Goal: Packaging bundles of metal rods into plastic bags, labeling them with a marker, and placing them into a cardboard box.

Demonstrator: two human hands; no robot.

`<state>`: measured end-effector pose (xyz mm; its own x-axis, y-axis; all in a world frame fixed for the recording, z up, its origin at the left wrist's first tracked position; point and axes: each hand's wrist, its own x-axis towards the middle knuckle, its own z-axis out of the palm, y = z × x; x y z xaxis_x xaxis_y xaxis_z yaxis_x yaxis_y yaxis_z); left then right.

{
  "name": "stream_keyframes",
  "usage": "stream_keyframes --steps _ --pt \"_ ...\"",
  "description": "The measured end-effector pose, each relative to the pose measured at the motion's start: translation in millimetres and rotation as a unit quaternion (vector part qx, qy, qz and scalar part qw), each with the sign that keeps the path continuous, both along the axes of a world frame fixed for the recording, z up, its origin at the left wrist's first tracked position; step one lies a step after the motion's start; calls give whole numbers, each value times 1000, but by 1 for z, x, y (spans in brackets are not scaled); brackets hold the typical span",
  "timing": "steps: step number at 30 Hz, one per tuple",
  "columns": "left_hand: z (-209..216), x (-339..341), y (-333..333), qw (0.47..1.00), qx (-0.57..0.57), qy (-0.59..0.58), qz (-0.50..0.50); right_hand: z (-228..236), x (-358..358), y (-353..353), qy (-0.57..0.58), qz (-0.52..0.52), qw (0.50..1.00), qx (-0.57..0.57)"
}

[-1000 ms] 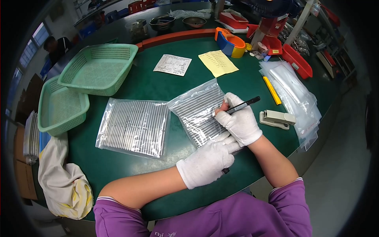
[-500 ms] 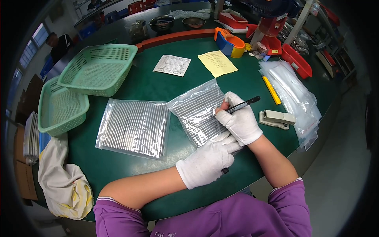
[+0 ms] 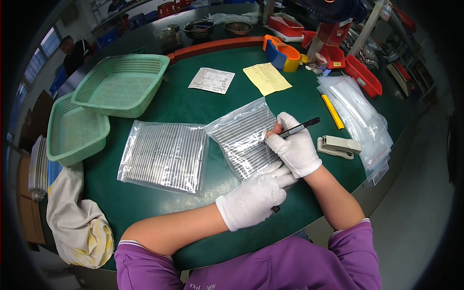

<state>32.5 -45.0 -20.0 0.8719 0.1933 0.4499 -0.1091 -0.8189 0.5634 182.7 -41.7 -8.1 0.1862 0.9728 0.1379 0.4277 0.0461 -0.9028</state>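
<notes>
The right hand (image 3: 296, 150), in a white glove with bare fingertips showing, was clamped on a black pen (image 3: 307, 123) over the right side of a clear bag of thin silver rods (image 3: 241, 130). That bag lay askew on the green desk (image 3: 212, 108), towards the near edge and right of the middle. The pen slanted, its lower end aimed down at the bag (whether it touched, I could not tell).

The left hand (image 3: 252, 200), gloved too, lay across the bag's near corner, its fingers meeting the right hand. A small dark end poked out beneath it; how tightly those fingers were closed could not be made out.

A second bag of rods (image 3: 164, 157) lay flat just left of the first. A stapler (image 3: 340, 146) sat near the desk's right edge, beside a pile of empty plastic bags (image 3: 357, 121). Towards the far edge lay a yellow paper (image 3: 267, 77) and a white paper (image 3: 211, 79). Two green baskets (image 3: 121, 82) overlapped along the left edge.
</notes>
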Motion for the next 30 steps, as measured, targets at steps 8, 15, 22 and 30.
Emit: stream_keyframes --steps 8,15,22,30 --pt "2 -2 0 1000 7 11 6 -5 2 2 33 -13 999 11" --pt "0 3 -2 999 44 1 3 -10 13 4 66 -22 995 66" --pt "-2 -2 -4 999 4 43 7 -5 20 7 91 -52 993 52" --pt "0 -2 -3 997 63 42 11 -12 19 5 89 -18 995 49"
